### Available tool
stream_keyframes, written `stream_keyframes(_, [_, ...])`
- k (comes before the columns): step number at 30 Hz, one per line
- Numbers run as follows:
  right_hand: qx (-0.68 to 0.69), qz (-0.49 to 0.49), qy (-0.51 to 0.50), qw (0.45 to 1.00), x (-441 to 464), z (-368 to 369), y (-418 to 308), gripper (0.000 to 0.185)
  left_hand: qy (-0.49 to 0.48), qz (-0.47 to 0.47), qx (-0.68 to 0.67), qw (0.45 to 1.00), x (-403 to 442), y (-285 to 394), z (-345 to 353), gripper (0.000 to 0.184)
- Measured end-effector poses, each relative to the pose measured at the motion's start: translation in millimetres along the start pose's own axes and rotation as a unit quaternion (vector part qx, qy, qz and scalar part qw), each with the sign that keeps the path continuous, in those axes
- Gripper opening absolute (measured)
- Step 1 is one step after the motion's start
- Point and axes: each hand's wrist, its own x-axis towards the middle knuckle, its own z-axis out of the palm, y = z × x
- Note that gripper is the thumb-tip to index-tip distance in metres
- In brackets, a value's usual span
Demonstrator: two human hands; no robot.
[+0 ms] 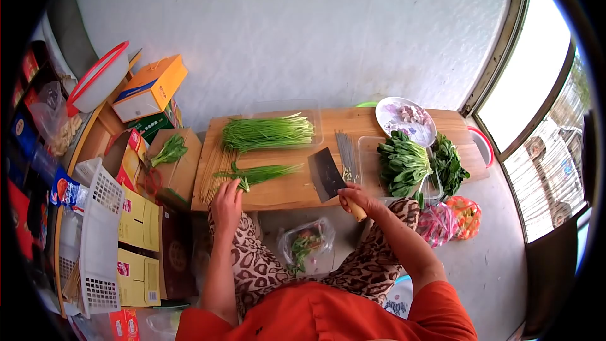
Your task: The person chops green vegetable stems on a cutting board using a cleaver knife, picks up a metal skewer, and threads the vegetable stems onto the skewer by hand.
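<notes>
My right hand (361,199) grips the wooden handle of a cleaver (326,173), whose dark, broad blade is raised by the front edge of the wooden board (284,201). My left hand (227,207) is at the board's front left, its fingertips closed on a small tuft of chives (243,183). Just beyond it lies a thin bunch of chives (271,173). Farther back, a large pile of cut chives (268,132) fills a clear plastic tray (320,123). Thin skewers (347,151) lie to the right of the blade, and more lie by the left edge.
Leafy greens (404,163) fill a clear tub at right, beside a plate (385,115) of pale pieces. Boxes (154,88) and a white basket (101,215) crowd the left. A plastic bag of scraps (306,243) lies on the floor between my legs.
</notes>
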Motion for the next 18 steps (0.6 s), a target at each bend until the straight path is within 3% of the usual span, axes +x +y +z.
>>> stream_keyframes(15, [-0.032,-0.006,0.019,0.999,-3.7,8.2,1.7,0.011,0.008,0.000,-0.004,1.000,1.7,-3.1,9.3,0.029])
stream_keyframes(18, [-0.068,0.001,0.048,0.996,6.1,2.5,12.9,0.018,-0.015,-0.046,-0.063,0.997,9.8,-8.0,14.1,0.027])
